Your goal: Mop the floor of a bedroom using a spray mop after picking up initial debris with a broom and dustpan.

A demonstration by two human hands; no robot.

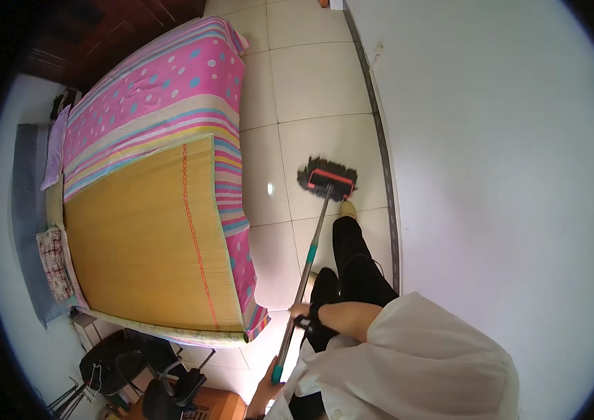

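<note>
A long-handled mop [319, 222] runs from my waist out to the floor, its metal pole banded with teal sleeves. Its shaggy dark grey head [326, 176], with a red and black plate on top, rests on the tiles just ahead of my foot. Near the pole's top end, my left hand [267, 389] is closed around it by the teal grip. Further down the pole, my right hand [300, 311] is wrapped about the metal, a dark band on its wrist. Some fingers of both hands are hidden.
Along the left stands a bed with a pink dotted sheet [171, 77] and a tan mat [143, 238]. A white wall [493, 175] with a dark skirting strip [384, 161] bounds the right. Pale floor tiles [311, 77] lie between. A black chair [164, 392] is at the lower left.
</note>
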